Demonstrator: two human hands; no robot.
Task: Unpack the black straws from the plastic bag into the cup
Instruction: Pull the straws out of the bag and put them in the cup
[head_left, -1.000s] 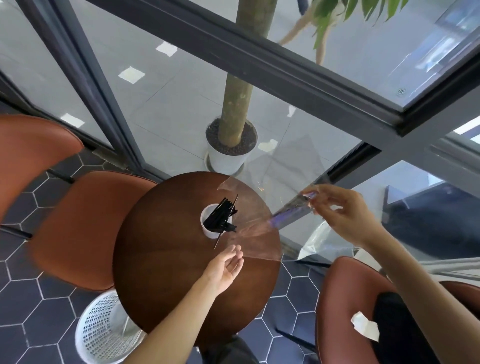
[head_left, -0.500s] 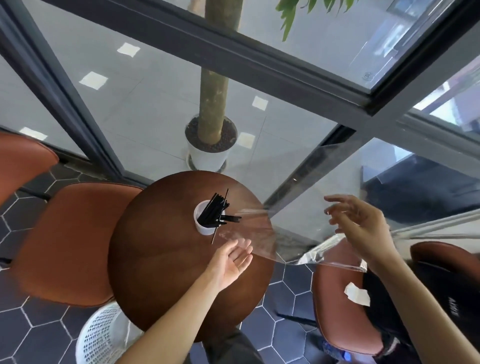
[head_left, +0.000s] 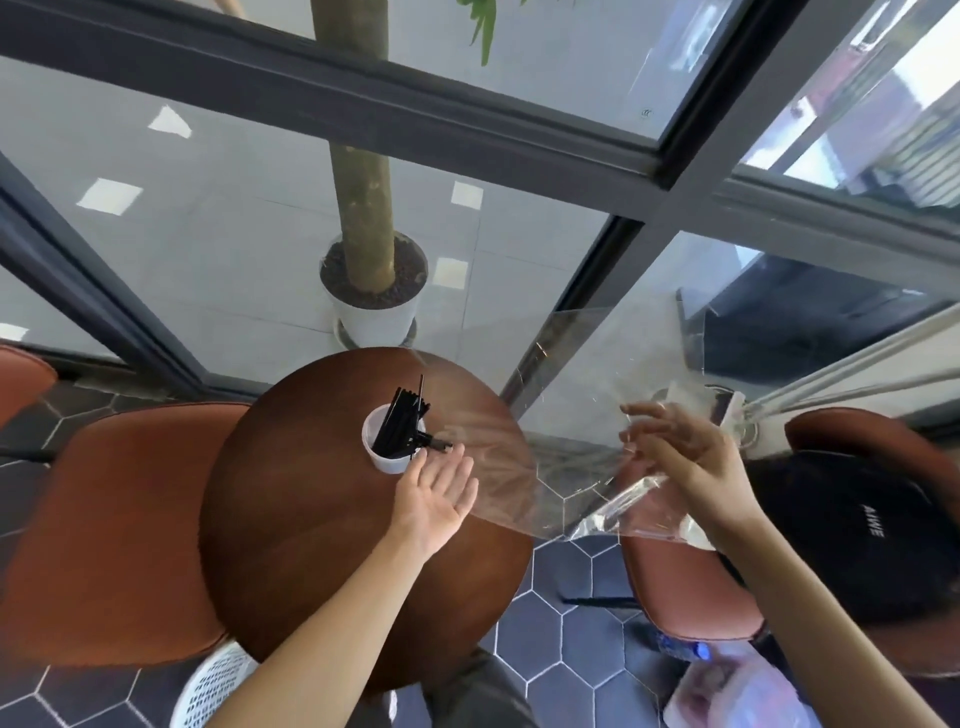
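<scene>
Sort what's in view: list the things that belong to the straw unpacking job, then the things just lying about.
Belongs to the job:
thin black plastic straws
small white round cup
clear plastic bag
left hand
right hand

Just lying about:
round dark wooden table
white potted tree
white perforated basket
orange-brown chair
black cap

Left hand now up beside the cup, right hand spread open, plastic bag loose.
</scene>
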